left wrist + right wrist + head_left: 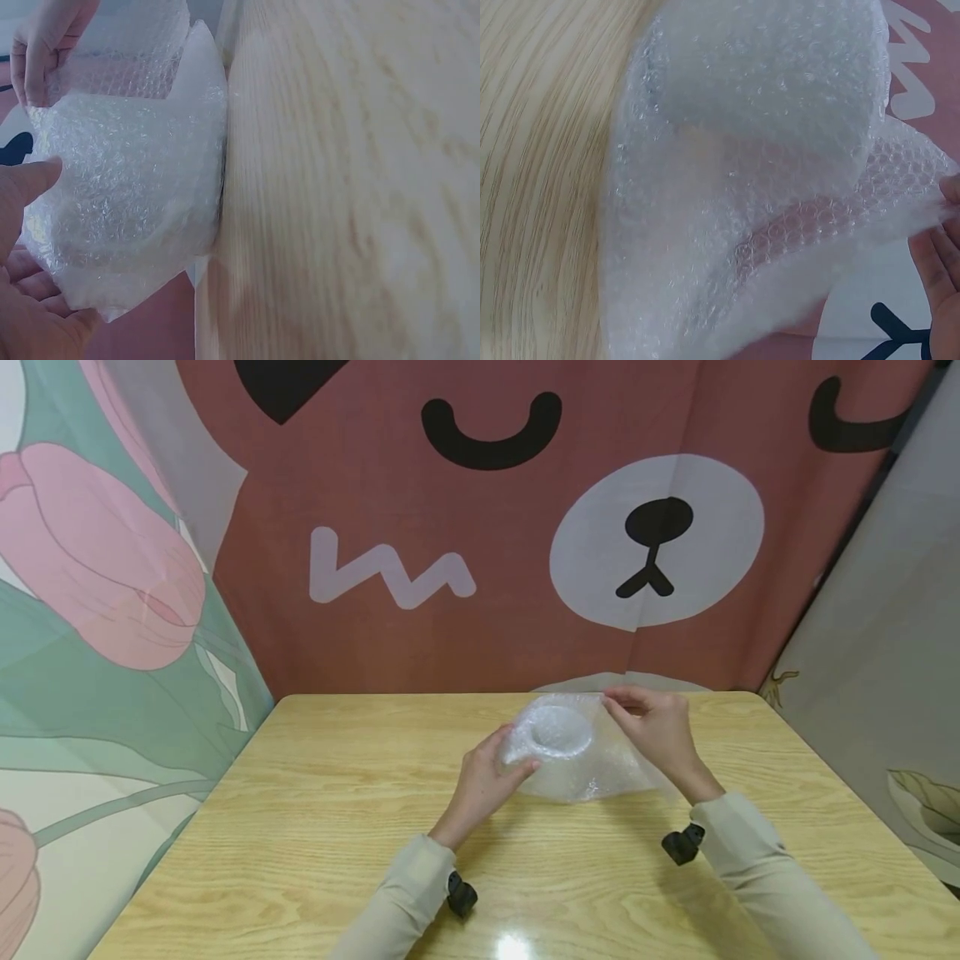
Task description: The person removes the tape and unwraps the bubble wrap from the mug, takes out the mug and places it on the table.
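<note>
head — both hands (483, 781) (663, 735) hold bubblewrap (581, 770); table (262, 827) below

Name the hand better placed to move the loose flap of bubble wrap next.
Right, most likely: the right hand pinches the bubble wrap at its loose edge, while the left hand holds the bulky, rounded end.

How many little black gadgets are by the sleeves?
2: one black gadget beside the left cuff, the other gadget beside the right cuff. I see no more.
</note>
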Demonstrator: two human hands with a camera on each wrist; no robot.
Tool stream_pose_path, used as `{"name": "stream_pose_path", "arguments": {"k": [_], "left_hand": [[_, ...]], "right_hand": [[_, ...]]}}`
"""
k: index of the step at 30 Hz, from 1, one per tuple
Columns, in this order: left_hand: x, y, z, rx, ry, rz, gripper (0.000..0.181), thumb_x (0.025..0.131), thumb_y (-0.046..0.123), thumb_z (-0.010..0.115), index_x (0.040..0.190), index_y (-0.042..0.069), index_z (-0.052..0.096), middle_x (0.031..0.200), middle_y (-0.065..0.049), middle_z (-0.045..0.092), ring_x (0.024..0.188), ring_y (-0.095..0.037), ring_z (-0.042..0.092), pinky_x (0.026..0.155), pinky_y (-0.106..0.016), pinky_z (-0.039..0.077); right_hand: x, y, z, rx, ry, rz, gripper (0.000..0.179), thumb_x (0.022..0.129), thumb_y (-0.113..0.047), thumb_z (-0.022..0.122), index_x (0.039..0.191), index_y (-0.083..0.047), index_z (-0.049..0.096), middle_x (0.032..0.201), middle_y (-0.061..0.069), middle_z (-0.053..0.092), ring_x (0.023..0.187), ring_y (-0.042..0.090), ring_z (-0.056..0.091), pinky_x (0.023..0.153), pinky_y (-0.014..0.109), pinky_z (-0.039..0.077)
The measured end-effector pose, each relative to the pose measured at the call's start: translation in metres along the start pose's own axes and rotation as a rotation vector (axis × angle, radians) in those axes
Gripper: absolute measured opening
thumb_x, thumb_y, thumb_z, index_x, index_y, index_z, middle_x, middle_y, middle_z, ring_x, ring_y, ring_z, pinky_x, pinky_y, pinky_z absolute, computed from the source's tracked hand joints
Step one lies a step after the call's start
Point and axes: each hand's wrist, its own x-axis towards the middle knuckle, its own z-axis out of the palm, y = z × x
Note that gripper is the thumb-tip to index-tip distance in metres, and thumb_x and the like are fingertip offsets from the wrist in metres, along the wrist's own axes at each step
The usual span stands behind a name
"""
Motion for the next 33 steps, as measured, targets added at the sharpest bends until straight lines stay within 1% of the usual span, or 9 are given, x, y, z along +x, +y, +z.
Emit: {"name": "stream_pose_path", "arguments": {"k": [5, 9, 14, 18, 21, 28, 29, 31, 33], "left_hand": [[0.002, 0.001, -0.004, 0.009, -0.022, -0.049, 0.073, 0.082, 0.038, 0.077, 0.139, 0.002, 0.050, 0.136, -0.015, 0.054, 0.125, -0.028, 0.050, 0.101, -0.042, 0.042], [0.005, 0.001, -0.008, 0.024, -0.020, -0.059, 0.071, 0.084, 0.041, 0.075, 0.138, 0.002, 0.051, 0.135, -0.014, 0.055, 0.125, -0.027, 0.050, 0.101, -0.042, 0.041], [0.011, 0.000, -0.014, 0.070, 0.002, 0.013, 0.061, 0.090, 0.034, 0.069, 0.136, -0.001, 0.052, 0.132, -0.018, 0.057, 0.122, -0.032, 0.052, 0.101, -0.044, 0.041], [0.016, 0.000, -0.020, 0.100, 0.009, 0.085, 0.052, 0.092, 0.025, 0.065, 0.135, -0.003, 0.053, 0.132, -0.019, 0.056, 0.122, -0.034, 0.052, 0.101, -0.045, 0.041], [0.020, 0.001, -0.022, 0.113, 0.004, 0.134, 0.049, 0.091, 0.018, 0.064, 0.133, -0.004, 0.054, 0.131, -0.019, 0.057, 0.121, -0.033, 0.053, 0.101, -0.044, 0.041], [0.034, 0.004, -0.026, 0.169, -0.017, 0.253, 0.044, 0.085, 0.008, 0.064, 0.127, -0.006, 0.059, 0.123, -0.020, 0.062, 0.109, -0.031, 0.061, 0.096, -0.043, 0.046], [0.037, 0.004, -0.026, 0.183, -0.018, 0.272, 0.043, 0.085, 0.007, 0.064, 0.126, -0.006, 0.060, 0.122, -0.020, 0.063, 0.107, -0.031, 0.062, 0.095, -0.043, 0.047], [0.041, 0.004, -0.026, 0.207, -0.019, 0.303, 0.042, 0.084, 0.006, 0.064, 0.124, -0.007, 0.061, 0.119, -0.020, 0.064, 0.101, -0.030, 0.064, 0.092, -0.042, 0.049], [0.044, 0.004, -0.026, 0.220, -0.028, 0.311, 0.041, 0.085, 0.005, 0.063, 0.124, -0.006, 0.061, 0.117, -0.020, 0.065, 0.078, -0.025, 0.063, 0.082, -0.039, 0.052]], "right_hand": [[-0.001, 0.001, -0.001, -0.025, -0.023, -0.073, 0.017, 0.077, 0.003, 0.078, 0.094, 0.003, 0.075, 0.087, 0.013, 0.073, 0.070, 0.024, 0.071, 0.061, 0.030, 0.056], [-0.001, 0.001, -0.002, -0.056, -0.063, -0.188, 0.029, 0.072, 0.005, 0.079, 0.101, 0.002, 0.074, 0.095, 0.014, 0.072, 0.079, 0.028, 0.070, 0.066, 0.043, 0.056], [0.000, 0.000, -0.002, -0.081, -0.158, -0.322, 0.043, 0.069, 0.008, 0.080, 0.110, 0.001, 0.071, 0.108, 0.015, 0.070, 0.094, 0.031, 0.068, 0.075, 0.046, 0.055], [0.000, 0.001, -0.002, -0.090, -0.211, -0.374, 0.046, 0.067, 0.011, 0.081, 0.111, 0.002, 0.070, 0.110, 0.015, 0.069, 0.098, 0.031, 0.067, 0.076, 0.044, 0.055], [0.000, 0.002, -0.003, -0.111, -0.233, -0.418, 0.046, 0.065, 0.011, 0.082, 0.109, 0.003, 0.071, 0.109, 0.015, 0.069, 0.098, 0.031, 0.067, 0.076, 0.043, 0.055], [0.001, 0.003, -0.006, -0.170, -0.254, -0.532, 0.045, 0.064, 0.009, 0.081, 0.108, 0.004, 0.071, 0.110, 0.017, 0.069, 0.097, 0.031, 0.067, 0.074, 0.044, 0.055], [0.001, 0.003, -0.007, -0.173, -0.259, -0.538, 0.044, 0.066, 0.009, 0.080, 0.109, 0.004, 0.071, 0.111, 0.017, 0.068, 0.098, 0.031, 0.066, 0.075, 0.044, 0.055], [0.000, 0.005, -0.008, -0.180, -0.265, -0.550, 0.033, 0.078, 0.003, 0.076, 0.110, 0.003, 0.071, 0.113, 0.017, 0.068, 0.100, 0.031, 0.066, 0.075, 0.045, 0.055], [0.000, 0.006, -0.008, -0.188, -0.264, -0.561, 0.022, 0.092, -0.008, 0.065, 0.111, 0.002, 0.071, 0.113, 0.017, 0.068, 0.100, 0.031, 0.066, 0.075, 0.045, 0.055]]}}
